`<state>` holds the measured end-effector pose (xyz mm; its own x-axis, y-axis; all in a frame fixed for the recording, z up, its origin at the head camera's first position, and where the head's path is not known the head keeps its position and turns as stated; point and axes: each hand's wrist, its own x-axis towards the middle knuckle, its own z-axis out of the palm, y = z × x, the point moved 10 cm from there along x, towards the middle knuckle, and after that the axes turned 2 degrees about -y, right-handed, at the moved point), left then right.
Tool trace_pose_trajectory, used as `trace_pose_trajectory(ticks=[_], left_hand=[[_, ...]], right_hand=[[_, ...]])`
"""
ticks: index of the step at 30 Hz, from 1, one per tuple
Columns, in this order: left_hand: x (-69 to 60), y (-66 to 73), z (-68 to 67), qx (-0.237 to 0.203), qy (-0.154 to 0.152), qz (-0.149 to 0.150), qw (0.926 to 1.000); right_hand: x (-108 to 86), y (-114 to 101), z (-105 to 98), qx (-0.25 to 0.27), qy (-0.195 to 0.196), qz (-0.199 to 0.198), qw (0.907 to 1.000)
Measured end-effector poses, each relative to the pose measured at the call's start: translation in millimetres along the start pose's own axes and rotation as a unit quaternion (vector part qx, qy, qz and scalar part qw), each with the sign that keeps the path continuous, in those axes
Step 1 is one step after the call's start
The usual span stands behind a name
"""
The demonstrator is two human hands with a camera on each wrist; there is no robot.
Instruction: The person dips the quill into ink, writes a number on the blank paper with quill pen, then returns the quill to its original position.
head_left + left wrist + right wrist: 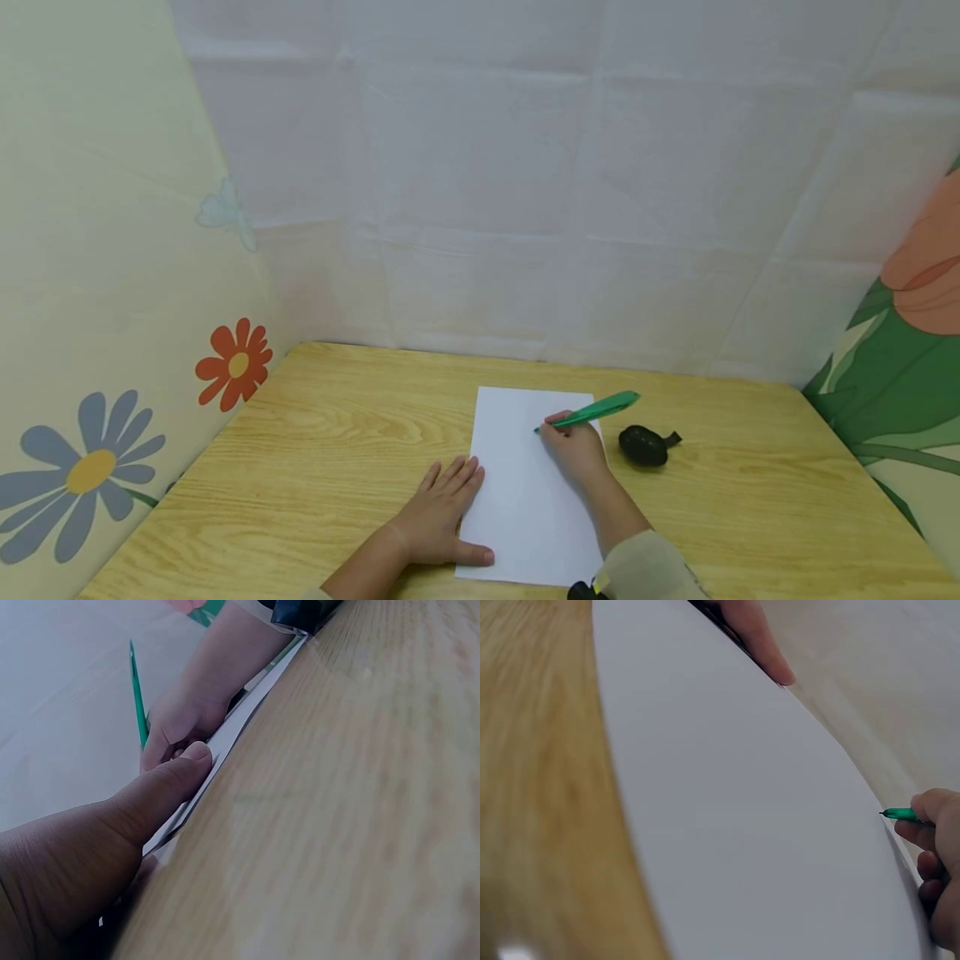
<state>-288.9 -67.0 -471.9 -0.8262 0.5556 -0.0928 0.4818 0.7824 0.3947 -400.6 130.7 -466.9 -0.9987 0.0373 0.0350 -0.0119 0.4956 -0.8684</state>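
A white sheet of paper (525, 500) lies on the wooden table. The left hand (444, 517) rests flat at its left edge, fingers straight and spread, thumb on the lower left corner. In the left wrist view the left hand (97, 847) shows its thumb on the paper's edge. The right hand (583, 454) pinches a green pen (600, 409) over the upper part of the sheet. In the right wrist view the pen's dark tip (883, 814) points left from the right hand (945, 862); whether it touches the paper I cannot tell. No marks show on the sheet.
A black rounded object (643, 446) with a short stub lies right of the paper on the table (337, 450). Pale cloth (480, 183) hangs behind the table, and flower-patterned sheets flank it. A dark object (583, 592) sits by the right sleeve.
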Motion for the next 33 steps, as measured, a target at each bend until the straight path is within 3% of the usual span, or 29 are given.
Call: trace_pose_trajectory(ticks=[33], left_hand=[[-1.5,2.6,-3.5,0.004,0.004,0.001,1.0]], right_hand=[[-3.9,-3.9,8.8,0.001,-0.014,-0.011,0.9998]])
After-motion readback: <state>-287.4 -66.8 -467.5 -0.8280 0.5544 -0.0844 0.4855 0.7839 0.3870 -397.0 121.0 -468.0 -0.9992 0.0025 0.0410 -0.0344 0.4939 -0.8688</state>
